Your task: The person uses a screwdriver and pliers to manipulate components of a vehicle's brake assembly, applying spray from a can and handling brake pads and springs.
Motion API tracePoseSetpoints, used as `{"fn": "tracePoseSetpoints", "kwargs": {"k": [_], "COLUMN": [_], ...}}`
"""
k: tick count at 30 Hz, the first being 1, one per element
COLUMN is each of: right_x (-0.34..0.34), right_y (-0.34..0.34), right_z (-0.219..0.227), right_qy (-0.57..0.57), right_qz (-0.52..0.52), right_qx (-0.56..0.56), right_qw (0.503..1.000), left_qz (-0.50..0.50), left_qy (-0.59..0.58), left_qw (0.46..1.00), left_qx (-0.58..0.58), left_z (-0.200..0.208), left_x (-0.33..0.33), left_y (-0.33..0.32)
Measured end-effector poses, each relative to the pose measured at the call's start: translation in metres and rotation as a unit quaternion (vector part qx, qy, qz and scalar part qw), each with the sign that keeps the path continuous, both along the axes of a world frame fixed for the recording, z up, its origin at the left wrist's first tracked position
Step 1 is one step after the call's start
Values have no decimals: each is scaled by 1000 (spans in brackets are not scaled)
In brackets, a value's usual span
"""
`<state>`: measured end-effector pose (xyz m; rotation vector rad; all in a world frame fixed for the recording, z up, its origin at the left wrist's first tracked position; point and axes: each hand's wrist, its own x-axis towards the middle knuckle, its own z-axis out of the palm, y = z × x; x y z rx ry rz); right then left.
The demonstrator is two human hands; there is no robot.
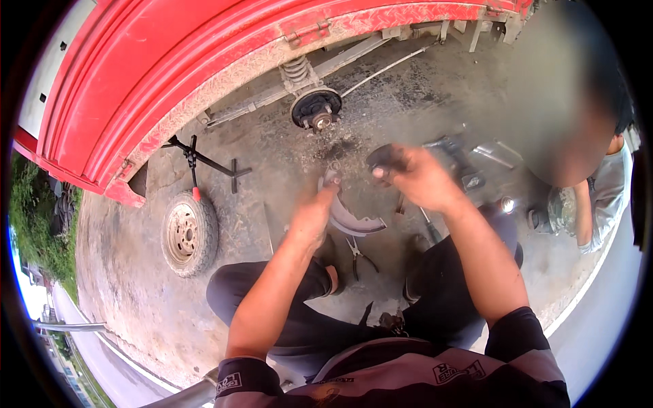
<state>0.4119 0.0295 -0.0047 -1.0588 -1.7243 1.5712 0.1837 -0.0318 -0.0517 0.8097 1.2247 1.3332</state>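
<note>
My left hand [314,214] grips the upper end of a curved brake shoe [355,224], whose arc bends down to the right. Raised beside it, my right hand [423,178] is closed on a dark flat piece [379,158]; what it is made of is too blurred to tell. The dark piece and the shoe are apart. Ahead of my hands, the bare wheel hub [322,121] sticks out of a round brake backing plate [306,109] under the red vehicle [163,75]. A pair of pliers [356,255] lies on the ground between my feet.
A removed wheel [183,234] lies at left, below a black tool with a red end [192,158]. A screwdriver [431,227] is near my right knee. Several tools [456,156] lie to the right, where another person [602,204] crouches close by. A coil spring [295,69] stands above the axle.
</note>
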Motion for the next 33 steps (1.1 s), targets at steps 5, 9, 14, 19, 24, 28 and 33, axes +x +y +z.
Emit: {"fn": "tracePoseSetpoints", "kwargs": {"k": [5,9,14,19,24,28,33], "right_x": [5,-3,-32,-51,-60,-61,-53], "right_y": [-12,-18,-25,-19,-13,-10,-6], "right_z": [15,14,19,17,2,18,24], "right_qy": [96,76,97,53,52,-45,-30], "right_qz": [112,209,182,66,49,92,197], "right_qx": [-105,-83,-125,-172,-128,-18,132], "right_qw": [984,971,971,981,989,995,971], "left_qz": [85,82,123,-164,-62,-2,96], "left_qy": [-43,-84,171,255,335,169,-90], "left_qw": [995,991,978,949,938,986,991], "left_qx": [-17,-68,-3,83,60,6,-33], "left_z": [34,29,0,35,21,-7,20], "left_x": [-12,-23,-35,-21,-9,-33,-32], "left_y": [-9,-12,-12,-32,-28,-23,-21]}}
